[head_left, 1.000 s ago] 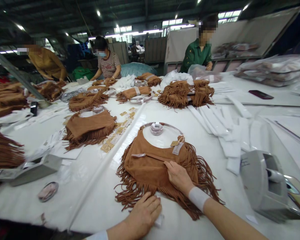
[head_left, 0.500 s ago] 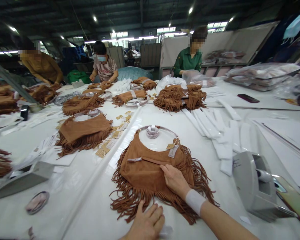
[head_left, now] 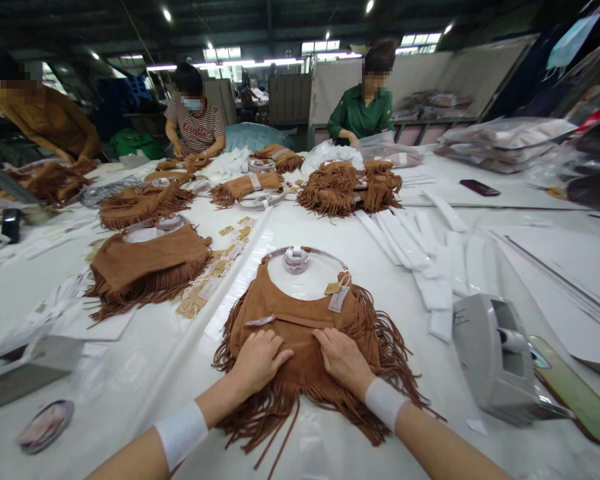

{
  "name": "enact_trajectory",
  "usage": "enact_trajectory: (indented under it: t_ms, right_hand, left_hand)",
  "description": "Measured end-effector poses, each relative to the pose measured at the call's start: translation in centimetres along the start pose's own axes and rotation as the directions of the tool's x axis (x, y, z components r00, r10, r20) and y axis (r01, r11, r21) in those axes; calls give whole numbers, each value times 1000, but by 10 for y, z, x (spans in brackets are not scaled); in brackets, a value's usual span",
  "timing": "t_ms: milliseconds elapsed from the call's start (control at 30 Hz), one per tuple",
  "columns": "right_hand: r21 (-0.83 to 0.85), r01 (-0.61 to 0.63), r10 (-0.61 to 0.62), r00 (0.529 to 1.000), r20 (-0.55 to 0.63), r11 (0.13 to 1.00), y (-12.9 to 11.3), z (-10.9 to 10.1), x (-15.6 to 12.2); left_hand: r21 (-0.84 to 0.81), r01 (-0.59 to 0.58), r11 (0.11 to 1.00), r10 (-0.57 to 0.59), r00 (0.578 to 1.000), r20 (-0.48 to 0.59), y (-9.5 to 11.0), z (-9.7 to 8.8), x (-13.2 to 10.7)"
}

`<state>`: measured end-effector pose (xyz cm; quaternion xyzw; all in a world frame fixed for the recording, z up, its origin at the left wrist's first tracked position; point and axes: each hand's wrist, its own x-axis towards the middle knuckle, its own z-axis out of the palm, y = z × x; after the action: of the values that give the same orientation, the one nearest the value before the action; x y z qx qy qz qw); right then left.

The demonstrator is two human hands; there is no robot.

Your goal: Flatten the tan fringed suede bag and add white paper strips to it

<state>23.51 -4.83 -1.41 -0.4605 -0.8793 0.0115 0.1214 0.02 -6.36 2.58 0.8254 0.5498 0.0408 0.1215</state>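
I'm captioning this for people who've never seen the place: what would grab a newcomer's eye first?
First, the fringed brown bag at front centre on the white table, with the left hand and right hand on its front. Then the bulky grey dispenser to its right, and the fringed brown pile beyond it, in front of a person in green.
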Motion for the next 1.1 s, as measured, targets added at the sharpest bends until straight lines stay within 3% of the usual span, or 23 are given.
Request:
enact_trajectory:
  t_ms: [267,467,533,600,633,667,733,767,933,1100]
  right_hand:
    - [53,-16,14,999,32,998,3,3,1]
    - [67,-44,40,998,58,997,3,2,3]
    - [66,-44,40,997,58,997,2,2,3]
    - [66,-47,44,998,55,997,2,2,2]
    - [68,-51,48,998,52,996,1,2,2]
    - [70,-55,52,997,49,996,1,2,2]
    - [72,-66,63,997,43,995,1,4,0]
    - [72,-72,69,997,42,995,1,5,0]
    - [77,-97,93,994,57,992,3,10,-3]
    - [92,-94,92,995,26,991,4,10,1]
  left_hand:
    - [-34,170,985,-161,968,193,-2,2,4]
    - [-32,160,987,-147,956,254,-6,3,14]
    - [-16,78,997,-73,981,181,-1,-2,16]
    - [9,-176,984,175,982,71,6,-8,18]
    - [26,-345,938,344,938,37,10,-9,20]
    - [39,-497,867,496,868,30,12,-9,21]
    - [52,-673,738,670,739,69,13,-1,25]
    - [61,-701,710,696,712,93,11,5,27]
    - [32,-725,688,709,682,179,-8,38,34]
    - [-129,-693,709,701,671,242,-11,32,44]
